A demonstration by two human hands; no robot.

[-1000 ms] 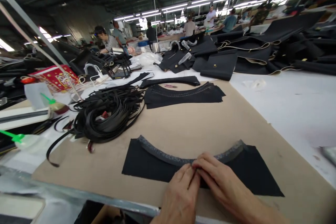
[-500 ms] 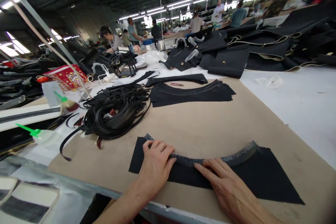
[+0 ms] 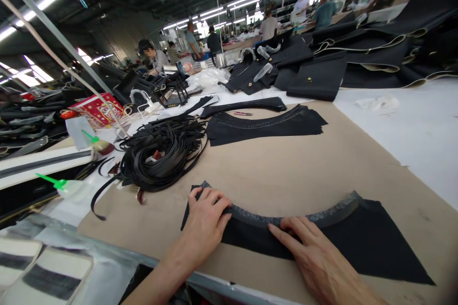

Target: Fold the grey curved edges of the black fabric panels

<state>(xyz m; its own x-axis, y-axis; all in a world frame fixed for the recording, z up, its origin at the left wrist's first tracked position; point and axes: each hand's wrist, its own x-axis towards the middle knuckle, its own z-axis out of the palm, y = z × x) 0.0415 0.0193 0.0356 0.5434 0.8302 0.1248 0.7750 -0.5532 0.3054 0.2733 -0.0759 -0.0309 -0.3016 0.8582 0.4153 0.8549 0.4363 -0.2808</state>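
Observation:
A black fabric piece (image 3: pixel 372 238) with a curved upper edge lies flat on the brown board. Along that curve runs a shiny, greyish folded strip (image 3: pixel 332 213). Near the left end, my left hand (image 3: pixel 205 219) has its fingers bent over the edge, the thumb close beside them. My right hand (image 3: pixel 315 248) grips the edge around the middle of the curve, fingertips and thumb together on the strip. The undersides of the fingers are hidden. Beyond the hands lies a stack of similar black pieces (image 3: pixel 246 134).
The brown board (image 3: pixel 272 167) covers much of the table. A coil of black straps (image 3: pixel 157 162) sits at left, near a green-tipped bottle (image 3: pixel 67 186). Pink snips (image 3: pixel 243 113) lie behind the stack. Black bag parts (image 3: pixel 315 76) are heaped at the back. People work farther off.
My left hand has slid slightly left along the curved edge, away from the right hand. My right hand keeps its place on the strip. The view has shifted a little.

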